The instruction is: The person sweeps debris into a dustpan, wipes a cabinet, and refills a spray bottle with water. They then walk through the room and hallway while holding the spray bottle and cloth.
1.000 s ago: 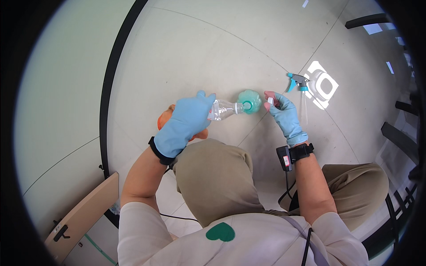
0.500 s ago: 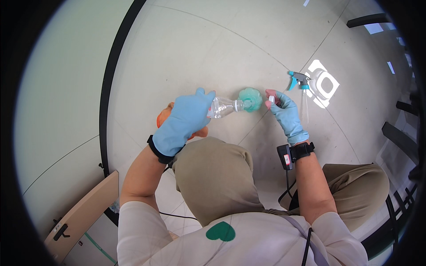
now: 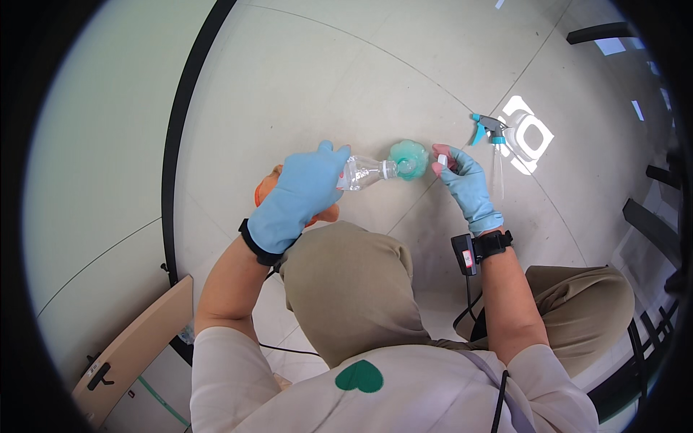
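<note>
The gloved left hand (image 3: pixel 307 180) was clenched in a grip; the gloved right hand (image 3: pixel 465 182) was narrowly pinched. A trigger spray head (image 3: pixel 491 125) lay just beyond the right fingers. Held in the left fingers, a clear bottle (image 3: pixel 362 173) pointed its neck over a green translucent vessel (image 3: pixel 408 152) between both hands' fingers. The right fingertips held a white cap (image 3: pixel 442 161).

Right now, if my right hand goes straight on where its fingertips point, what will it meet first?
Most likely the green bottle, just left of the right hand. Depth is unclear from this one view, so the hand might pass above it.
</note>
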`<state>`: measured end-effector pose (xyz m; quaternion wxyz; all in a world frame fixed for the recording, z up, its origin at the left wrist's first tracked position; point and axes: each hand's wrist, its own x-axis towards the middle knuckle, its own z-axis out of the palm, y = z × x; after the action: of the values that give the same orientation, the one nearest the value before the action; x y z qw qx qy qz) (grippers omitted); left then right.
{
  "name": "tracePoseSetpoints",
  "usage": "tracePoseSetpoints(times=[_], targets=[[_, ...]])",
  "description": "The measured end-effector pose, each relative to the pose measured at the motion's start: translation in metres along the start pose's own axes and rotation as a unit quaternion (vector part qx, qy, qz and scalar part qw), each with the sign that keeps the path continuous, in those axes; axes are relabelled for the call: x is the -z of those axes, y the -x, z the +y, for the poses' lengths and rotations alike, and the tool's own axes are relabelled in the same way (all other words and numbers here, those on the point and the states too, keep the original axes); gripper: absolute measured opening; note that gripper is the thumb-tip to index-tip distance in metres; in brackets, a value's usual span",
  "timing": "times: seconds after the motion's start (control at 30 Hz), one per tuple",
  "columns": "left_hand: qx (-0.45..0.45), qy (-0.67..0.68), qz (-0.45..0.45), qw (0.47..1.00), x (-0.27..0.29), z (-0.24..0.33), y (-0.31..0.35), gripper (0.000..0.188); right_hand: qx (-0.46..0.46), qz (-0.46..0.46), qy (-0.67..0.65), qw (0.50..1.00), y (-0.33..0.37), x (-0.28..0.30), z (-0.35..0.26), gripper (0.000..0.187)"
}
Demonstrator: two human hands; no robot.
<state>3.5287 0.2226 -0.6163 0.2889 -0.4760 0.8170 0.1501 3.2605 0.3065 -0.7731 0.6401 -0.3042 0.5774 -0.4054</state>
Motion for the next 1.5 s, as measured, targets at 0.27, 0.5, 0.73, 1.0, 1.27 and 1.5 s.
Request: tracePoseSetpoints(times=[0.27, 0.5, 0.73, 1.0, 1.27, 1.5], targets=[[-0.013, 0.009, 0.010, 1.000, 0.0000, -0.0006, 0.0019, 0.056, 0.008, 0.002, 0.011, 1.000, 0.0000, 0.0009, 0.0034, 0.040], [-0.010, -0.003, 0.014, 1.000, -0.0031, -0.0012, -0.0002, 0.068, 0.005, 0.004, 0.008, 1.000, -0.0004, 0.0018, 0.0037, 0.040], [-0.009, -0.007, 0.017, 1.000, -0.0022, -0.0026, 0.0003, 0.067, 0.004, 0.004, 0.009, 1.000, -0.0001, 0.0019, 0.0033, 0.039], [-0.013, 0.019, 0.002, 1.000, 0.0030, -0.0032, 0.0033, 0.058, 0.005, 0.003, 0.006, 1.000, -0.0003, 0.0036, 0.0027, 0.040], [0.001, 0.000, -0.003, 1.000, 0.0024, -0.0014, 0.0020, 0.065, -0.003, 0.005, 0.014, 1.000, -0.0007, 0.0045, 0.0031, 0.040], [0.006, 0.003, -0.005, 1.000, 0.0046, -0.0002, 0.0017, 0.064, -0.002, 0.005, 0.017, 1.000, -0.0003, 0.0045, 0.0037, 0.040]])
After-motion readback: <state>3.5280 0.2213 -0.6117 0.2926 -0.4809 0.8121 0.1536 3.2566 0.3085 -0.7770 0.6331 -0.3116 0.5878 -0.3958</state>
